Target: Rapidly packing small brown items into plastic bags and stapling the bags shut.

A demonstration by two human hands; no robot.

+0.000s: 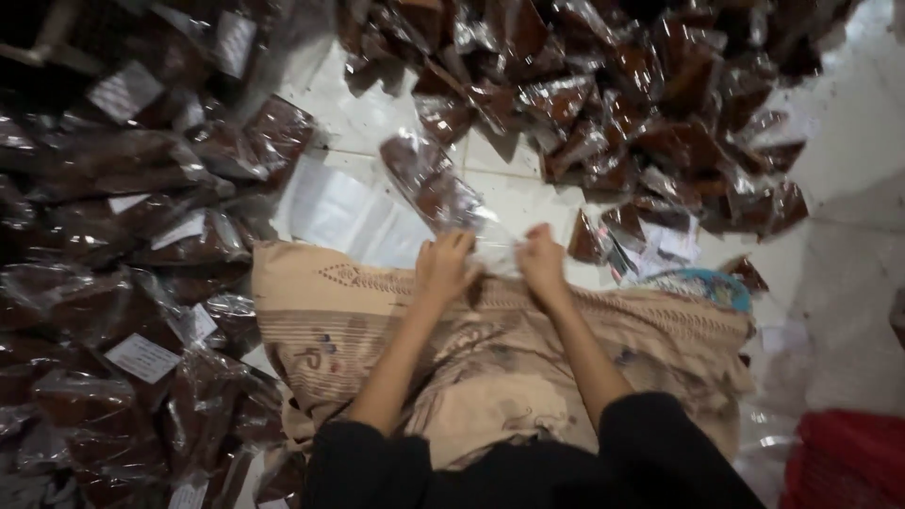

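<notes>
Far left, a deep heap of filled packets (pixel 123 245) lies stacked, dark brown goods in clear plastic with white slips showing, running from the far edge down to the near corner; just right of it, flat empty clear bags (pixel 344 212) rest on the white tiled floor (pixel 848 141); now the centre, where the left hand (pixel 443 266) is closed, fingers curled onto the near end of one clear packet (pixel 436 184) of brown contents, and that packet slants up and away to the far left, its lower end at the edge of the patterned beige cloth (pixel 490 368) over the lap; the right hand (pixel 541 259) is closed too, pinching the same open plastic end from the other side, knuckles up, so the two hands sit close together with the bag mouth bunched between them; I'd say the trick here is to keep the contents slid well away from the mouth, hold the plastic flat and even between both pinches, and avoid creases at the end; further right a second heap of packets (pixel 650 123) spreads across the far right, loose paper slips (pixel 665 247) near it, and something red (pixel 853 457) sits in the near right corner
</notes>
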